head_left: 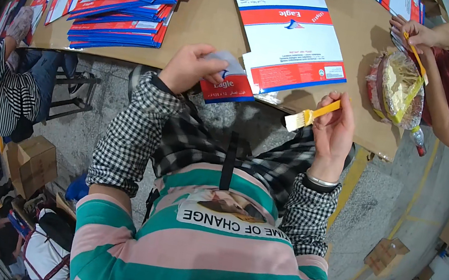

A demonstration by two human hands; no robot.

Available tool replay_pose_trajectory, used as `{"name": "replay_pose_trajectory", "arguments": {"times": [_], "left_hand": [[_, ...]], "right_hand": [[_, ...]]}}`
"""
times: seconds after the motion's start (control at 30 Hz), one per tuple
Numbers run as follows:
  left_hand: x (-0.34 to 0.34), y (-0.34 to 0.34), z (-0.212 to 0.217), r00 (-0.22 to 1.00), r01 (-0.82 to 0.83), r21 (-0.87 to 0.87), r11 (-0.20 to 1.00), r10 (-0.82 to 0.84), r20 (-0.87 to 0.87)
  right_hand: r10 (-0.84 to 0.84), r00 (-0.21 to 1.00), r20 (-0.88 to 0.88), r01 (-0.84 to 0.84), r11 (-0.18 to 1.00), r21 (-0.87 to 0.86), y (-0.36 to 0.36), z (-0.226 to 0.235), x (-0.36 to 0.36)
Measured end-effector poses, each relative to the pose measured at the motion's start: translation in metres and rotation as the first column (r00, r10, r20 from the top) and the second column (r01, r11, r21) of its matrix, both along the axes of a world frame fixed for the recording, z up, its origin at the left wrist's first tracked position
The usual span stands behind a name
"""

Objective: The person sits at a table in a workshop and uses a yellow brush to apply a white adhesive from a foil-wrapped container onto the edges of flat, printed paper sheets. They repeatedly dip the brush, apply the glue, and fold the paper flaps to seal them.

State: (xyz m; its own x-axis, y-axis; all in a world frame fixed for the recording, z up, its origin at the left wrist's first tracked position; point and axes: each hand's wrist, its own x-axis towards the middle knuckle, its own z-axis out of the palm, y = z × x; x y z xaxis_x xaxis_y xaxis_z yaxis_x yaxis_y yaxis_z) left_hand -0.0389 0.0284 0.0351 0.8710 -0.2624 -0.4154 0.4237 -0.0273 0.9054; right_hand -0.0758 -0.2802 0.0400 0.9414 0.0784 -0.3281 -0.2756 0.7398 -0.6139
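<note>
Pinched between thumb and fingers of my left hand point(193, 68) is a red, white and blue printed carton flap point(226, 88), at the table's near edge. A flat printed carton blank point(293, 50) in the same colours lies just beyond it; I cannot tell whether the two are joined. My right hand point(335, 126) grips a brush point(301, 119) by its yellow handle, with the pale bristles pointing left. The brush is held in front of the table edge, apart from the carton. To the right stands a plastic-lined bowl point(370, 90) with pale paste inside.
Stacked printed cartons point(124, 10) cover the table's left side. At the right, a co-worker's hands point(425, 40) hold another yellow brush point(416, 58) above the bowl. A small bottle point(418, 140) is beside the bowl. Another person point(8, 83) sits at the left near a cardboard box point(30, 165).
</note>
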Motion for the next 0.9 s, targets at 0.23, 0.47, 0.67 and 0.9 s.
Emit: {"name": "replay_pose_trajectory", "arguments": {"times": [0.23, 0.47, 0.67, 0.9], "left_hand": [[-0.003, 0.019, 0.000, 0.993, -0.095, -0.182, 0.979, 0.081, -0.082], [-0.007, 0.026, 0.002, 0.989, -0.139, -0.267, 0.954, 0.118, -0.093], [-0.014, 0.028, 0.010, 0.993, -0.095, -0.210, 0.973, 0.077, -0.090], [-0.023, 0.042, 0.007, 0.991, -0.124, -0.275, 0.953, 0.106, -0.081]], "right_hand": [[0.062, 0.998, -0.028, -0.060, 0.997, 0.054, 0.004, -0.003, -0.018], [0.419, 0.908, -0.015, -0.418, 0.908, 0.035, 0.032, -0.014, -0.031], [0.465, 0.884, 0.051, -0.467, 0.883, 0.049, 0.049, -0.003, -0.018], [0.447, 0.885, 0.128, -0.462, 0.878, 0.124, 0.046, 0.008, -0.017]]}}
